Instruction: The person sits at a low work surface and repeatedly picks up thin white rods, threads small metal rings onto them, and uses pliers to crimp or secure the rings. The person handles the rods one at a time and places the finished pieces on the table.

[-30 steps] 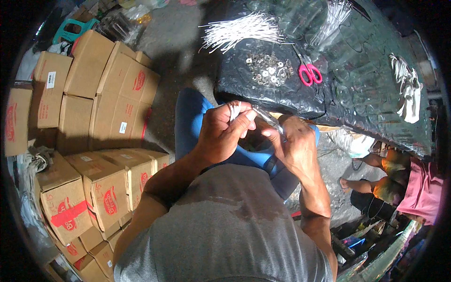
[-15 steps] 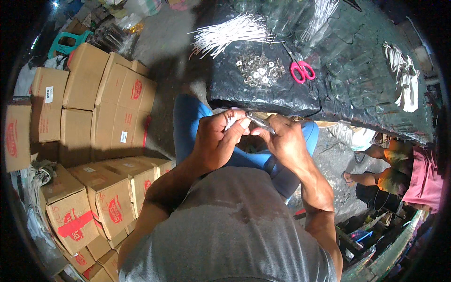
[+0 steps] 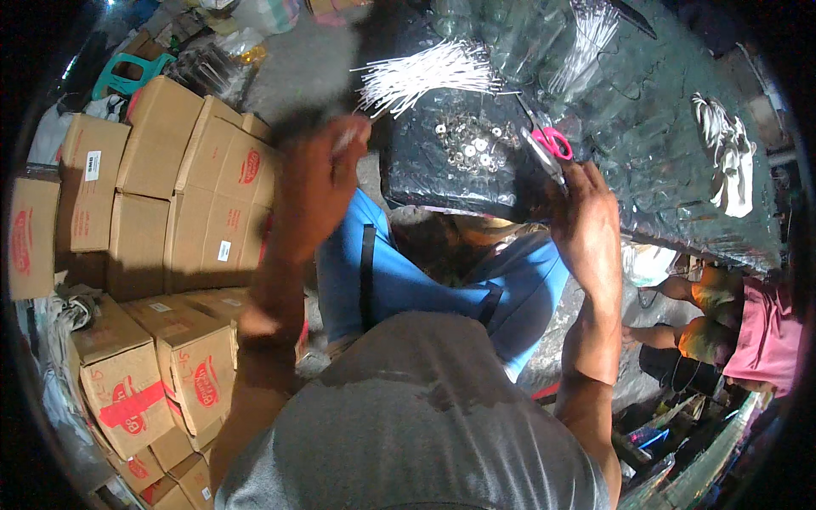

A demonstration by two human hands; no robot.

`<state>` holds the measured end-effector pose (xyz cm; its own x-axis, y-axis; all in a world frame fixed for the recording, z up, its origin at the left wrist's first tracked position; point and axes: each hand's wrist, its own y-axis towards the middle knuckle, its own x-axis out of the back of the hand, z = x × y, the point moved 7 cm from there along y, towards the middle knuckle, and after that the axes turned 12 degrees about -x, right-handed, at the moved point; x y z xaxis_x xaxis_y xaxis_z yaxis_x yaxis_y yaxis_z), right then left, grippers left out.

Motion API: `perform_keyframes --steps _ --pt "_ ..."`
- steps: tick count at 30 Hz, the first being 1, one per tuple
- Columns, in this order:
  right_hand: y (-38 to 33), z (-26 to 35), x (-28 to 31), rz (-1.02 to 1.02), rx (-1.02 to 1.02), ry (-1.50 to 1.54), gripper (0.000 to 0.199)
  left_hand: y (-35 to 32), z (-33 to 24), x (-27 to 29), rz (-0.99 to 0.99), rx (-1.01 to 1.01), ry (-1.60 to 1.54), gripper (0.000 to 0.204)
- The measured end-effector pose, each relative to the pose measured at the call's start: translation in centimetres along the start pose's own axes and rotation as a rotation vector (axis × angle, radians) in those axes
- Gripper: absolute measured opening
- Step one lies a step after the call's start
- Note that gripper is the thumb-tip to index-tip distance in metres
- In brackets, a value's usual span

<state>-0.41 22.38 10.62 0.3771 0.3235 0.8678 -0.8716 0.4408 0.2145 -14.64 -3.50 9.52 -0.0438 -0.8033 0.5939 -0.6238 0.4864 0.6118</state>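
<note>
My left hand (image 3: 316,187) is raised left of the black-covered bench (image 3: 425,183), in shadow and blurred. Its fingers are closed, with something whitish at the fingertips that I cannot make out. In my right hand (image 3: 588,217), pliers (image 3: 544,158) with silvery metal point forward over the bench's near edge. Just beyond their tips lie scissors (image 3: 554,143) with pink handles. A pile of small round metal tabs (image 3: 476,146) sits between my hands. Behind it spreads a heap of thin white strands (image 3: 425,76), like candle wicks.
Stacked cardboard boxes (image 3: 144,238) fill the left side. Clear glass jars (image 3: 612,127) stand under or in plastic on the bench. More white strands (image 3: 591,38) lie at the back, a white cloth (image 3: 727,157) at right. Another person (image 3: 756,327) is at the right.
My hands were together over my lap, working with the pliers. They have parted: the left rose up and left, the right moved right and forward with the pliers to the bench.
</note>
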Motion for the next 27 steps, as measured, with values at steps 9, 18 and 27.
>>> perform_keyframes --steps 9,18,27 --pt "8.1 4.6 -3.0 0.173 0.179 0.042 0.033 8.3 4.0 -2.7 -0.124 -0.286 0.235 0.023" --pt "11.6 5.6 -7.6 0.442 0.424 -0.053 0.028 -4.6 0.2 -4.8 0.348 0.634 -1.217 0.018" --pt "9.8 4.6 -4.3 0.404 0.216 0.081 0.017 -8.0 -1.6 -8.5 0.258 0.704 -1.266 0.024"
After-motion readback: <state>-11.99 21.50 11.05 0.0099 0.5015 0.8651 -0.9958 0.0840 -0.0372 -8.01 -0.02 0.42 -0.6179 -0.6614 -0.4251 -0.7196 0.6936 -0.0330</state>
